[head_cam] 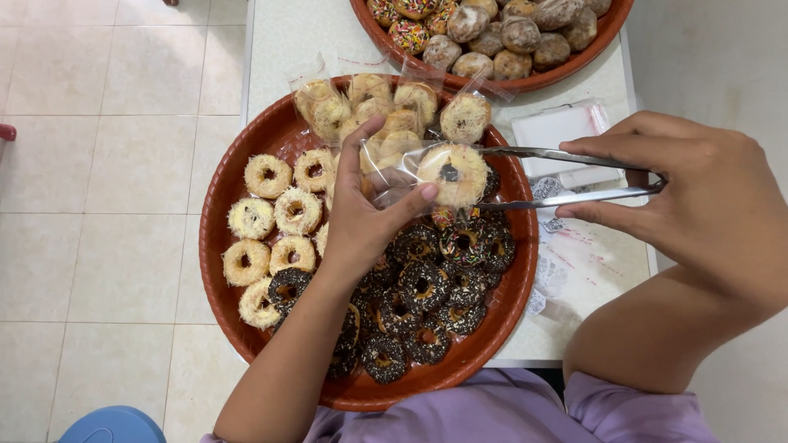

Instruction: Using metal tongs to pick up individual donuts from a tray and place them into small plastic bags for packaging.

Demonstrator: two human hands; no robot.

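Note:
My left hand (361, 217) holds a clear plastic bag (392, 172) open over a large brown round tray (215, 205). My right hand (689, 197) squeezes metal tongs (566, 176) whose tips grip a pale, shred-coated donut (454, 174) at the mouth of the bag. On the tray lie several pale coated donuts (271, 217) at the left and several chocolate donuts with sprinkles (427, 283) at the right. Several bagged pale donuts (369, 102) lie at the tray's far edge.
A second brown tray (533, 82) at the top holds sprinkled and sugar-dusted donuts. A stack of clear bags (558, 131) and printed plastic lies on the white table (287, 33) right of the big tray. Tiled floor lies left; a blue stool (115, 427) at bottom left.

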